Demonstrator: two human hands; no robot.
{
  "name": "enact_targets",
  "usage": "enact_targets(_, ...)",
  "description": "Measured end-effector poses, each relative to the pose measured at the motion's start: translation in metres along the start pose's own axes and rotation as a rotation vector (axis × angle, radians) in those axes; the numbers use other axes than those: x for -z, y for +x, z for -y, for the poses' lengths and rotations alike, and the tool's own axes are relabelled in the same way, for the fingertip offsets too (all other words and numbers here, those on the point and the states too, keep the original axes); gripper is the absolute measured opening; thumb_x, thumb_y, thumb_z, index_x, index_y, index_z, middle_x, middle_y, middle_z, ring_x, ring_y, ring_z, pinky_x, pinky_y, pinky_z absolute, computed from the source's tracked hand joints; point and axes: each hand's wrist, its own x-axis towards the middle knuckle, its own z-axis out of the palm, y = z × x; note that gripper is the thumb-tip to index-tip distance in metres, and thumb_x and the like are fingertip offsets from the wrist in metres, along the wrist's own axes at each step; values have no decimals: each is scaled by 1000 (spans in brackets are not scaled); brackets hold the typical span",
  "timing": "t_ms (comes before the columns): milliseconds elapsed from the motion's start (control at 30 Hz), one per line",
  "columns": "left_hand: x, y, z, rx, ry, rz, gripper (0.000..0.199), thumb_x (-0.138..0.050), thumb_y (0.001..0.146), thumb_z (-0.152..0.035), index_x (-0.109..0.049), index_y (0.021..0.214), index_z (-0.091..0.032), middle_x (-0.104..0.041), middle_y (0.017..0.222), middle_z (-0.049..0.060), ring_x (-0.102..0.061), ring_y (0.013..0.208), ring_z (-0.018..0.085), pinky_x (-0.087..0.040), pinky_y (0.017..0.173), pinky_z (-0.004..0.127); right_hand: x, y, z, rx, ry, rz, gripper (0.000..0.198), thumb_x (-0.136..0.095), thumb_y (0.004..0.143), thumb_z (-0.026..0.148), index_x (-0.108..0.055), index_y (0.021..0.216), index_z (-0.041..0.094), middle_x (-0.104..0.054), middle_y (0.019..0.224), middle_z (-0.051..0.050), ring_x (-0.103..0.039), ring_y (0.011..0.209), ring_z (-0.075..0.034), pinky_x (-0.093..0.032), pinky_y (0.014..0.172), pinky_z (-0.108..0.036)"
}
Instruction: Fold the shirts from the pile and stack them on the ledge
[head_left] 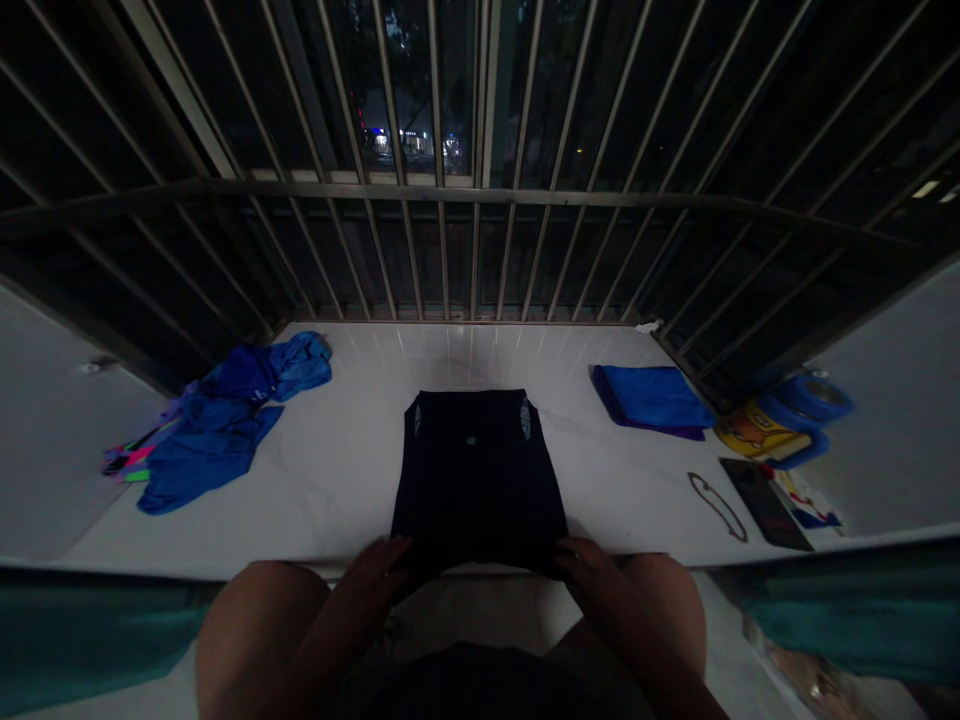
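Observation:
A dark navy shirt (480,490) lies spread flat on a white ledge, with its sleeves out of sight. Near its far edge are a small light mark and a pale patterned patch at either side. My left hand (377,572) grips the near left corner, fingers closed over the cloth. At the near right corner, my right hand (589,568) pinches the fabric in the same way. The near edge hangs slightly past the ledge between both hands. Dim light hides the thumbs and finer folds.
Left on the ledge (337,480) is a rumpled heap of blue clothes (217,430). Folded blue cloth (652,395) lies right, near a yellow-and-blue container (765,430), a thin cord loop (718,507) and a dark phone-like slab (765,505). Metal bars (472,195) rise behind.

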Motion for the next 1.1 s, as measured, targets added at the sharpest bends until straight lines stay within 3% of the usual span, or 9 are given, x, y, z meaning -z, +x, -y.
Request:
enact_targets(133,-5,-3,-10,121,13,-49,49,-60,81,2,-75,120,-25,-70,155,15,-66,145,31,-57,121,55,-20,-3,1,37,37,52,44,-66,96,10,-76,134,29,-76,141,-8,-75,125,-26,-65,108,-36)
enact_targets(267,-5,-3,-5,64,5,-16,49,-63,81,1,-74,122,-25,-69,157,15,-66,145,31,-58,119,53,-34,-9,-3,51,-1,57,44,-74,96,16,-73,138,28,-72,145,-10,-73,130,-28,-64,111,-40)
enact_targets(400,2,-1,4,-24,-11,16,43,-69,87,-4,-74,123,-25,-66,160,15,-66,146,31,-60,117,52,-42,-17,-15,76,-87,40,69,-66,91,1,-68,150,35,-71,152,-7,-72,134,-28,-64,111,-40)
enact_targets(500,7,1,3,12,-20,25,40,-69,89,-3,-75,122,-24,-67,160,15,-65,147,30,-57,121,53,-38,-19,-25,89,-134,10,94,-51,83,-11,-60,160,42,-68,158,0,-70,138,-25,-63,114,-40)
enact_targets(567,9,6,0,35,-13,37,38,-67,91,1,-76,118,-24,-69,158,13,-65,147,28,-54,124,52,-29,-17,-29,141,-152,8,99,-46,78,-15,-62,158,41,-70,155,1,-72,136,-23,-64,111,-38)
enact_targets(700,7,25,-2,26,-15,9,34,-62,96,2,-78,111,-24,-79,143,9,-72,137,24,-52,125,51,-4,2,-31,160,-122,79,87,-46,81,-14,-72,147,37,-75,148,0,-76,126,-19,-63,109,-32)
enact_targets(833,14,58,3,-6,-119,-22,40,-59,97,-1,-80,117,-28,-86,121,4,-81,113,21,-58,117,45,9,37,-32,109,68,218,59,-57,89,-1,-81,129,35,-82,131,-3,-80,113,-22,-65,100,-33)
enact_targets(967,46,94,11,120,-423,184,30,-64,99,-11,-81,116,-29,-86,112,3,-81,106,21,-63,95,32,16,72,-44,47,449,349,33,-62,93,15,-84,114,28,-85,114,-3,-80,104,-24,-61,96,-34)
enact_targets(1100,72,136,36,322,-819,314,18,-69,102,-32,-84,108,-25,-85,98,1,-79,90,20,-59,81,29,35,112,-63,-77,770,460,22,-68,89,26,-82,105,22,-83,98,-3,-77,92,-22,-59,87,-34)
